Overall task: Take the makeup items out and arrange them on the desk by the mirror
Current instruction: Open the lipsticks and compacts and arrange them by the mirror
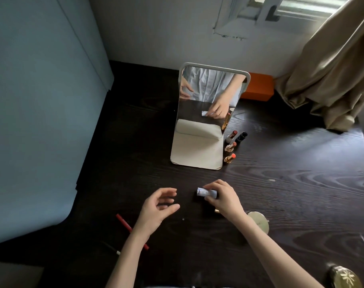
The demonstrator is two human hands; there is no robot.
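Note:
A white-framed standing mirror (197, 142) stands on the dark wooden desk (280, 183). Just right of its base, several open lipsticks (231, 146) stand in a row. My right hand (222, 199) grips a small pale-blue tube (205, 192) lying on the desk in front of the mirror. My left hand (158, 206) hovers to the left of the tube with its fingers loosely curled, holding nothing. A red pencil (127, 224) and a thin dark pencil (112, 248) lie at the front left. A round gold compact (258, 222) sits behind my right forearm.
An orange box (258, 89) sits behind the mirror against the wall. A beige curtain (332, 80) hangs onto the desk at the back right. A gold patterned case (345, 276) lies at the front right corner. A pale-blue panel (42, 111) borders the desk's left side.

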